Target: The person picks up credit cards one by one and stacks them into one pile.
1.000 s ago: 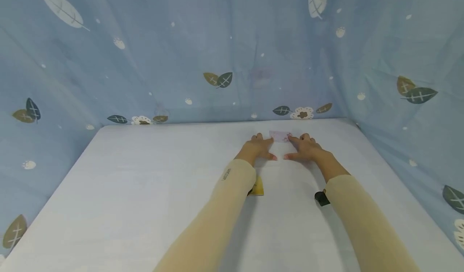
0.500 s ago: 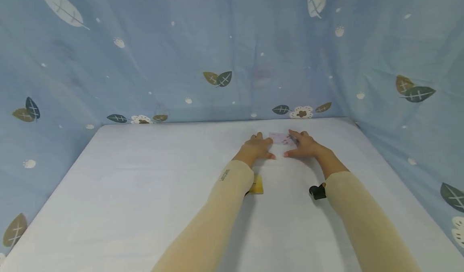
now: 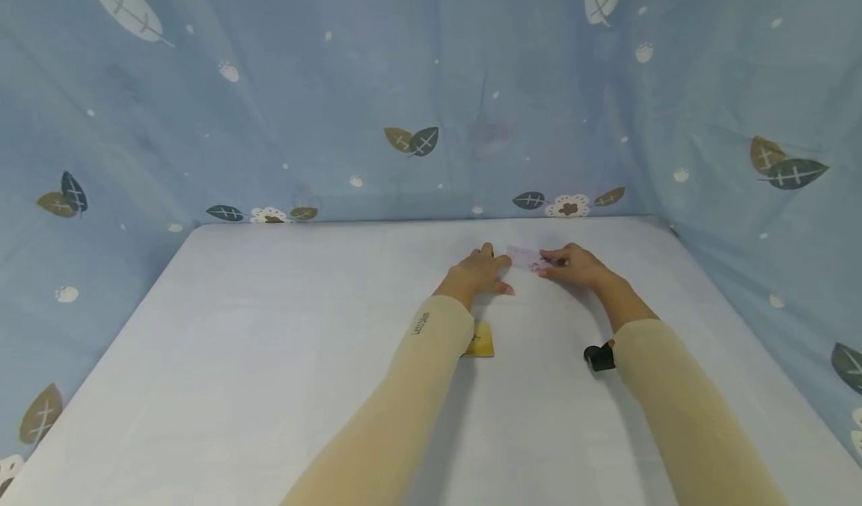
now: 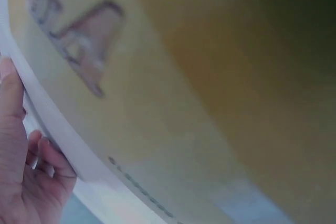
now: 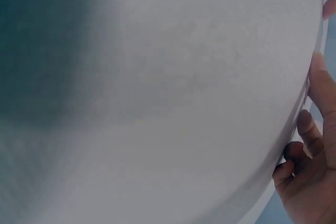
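Observation:
A small pale pink slip with darker pink print [image 3: 521, 257], much like a banknote, lies near the far edge of the white table. My right hand [image 3: 578, 265] pinches its right end between thumb and fingers. At the slip's left edge is the index fingertip of my left hand [image 3: 477, 272], its thumb spread toward me and its other fingers reaching forward on the table. In the left wrist view the left hand [image 4: 31, 171] shows at the lower left edge. The right wrist view has the right hand [image 5: 315, 156] at its right edge, fingers bent, the slip hidden.
A flat yellow item [image 3: 481, 340] lies partly under the left sleeve; its printed surface [image 4: 157, 103] fills the left wrist view. A small black object [image 3: 599, 357] sits beside the right sleeve. Patterned blue curtains [image 3: 323, 117] border the white table [image 3: 256, 341].
The right thumb and fingers have moved from spread apart to closing on the slip's right end, and the slip is now slightly turned. The left hand stays almost in place.

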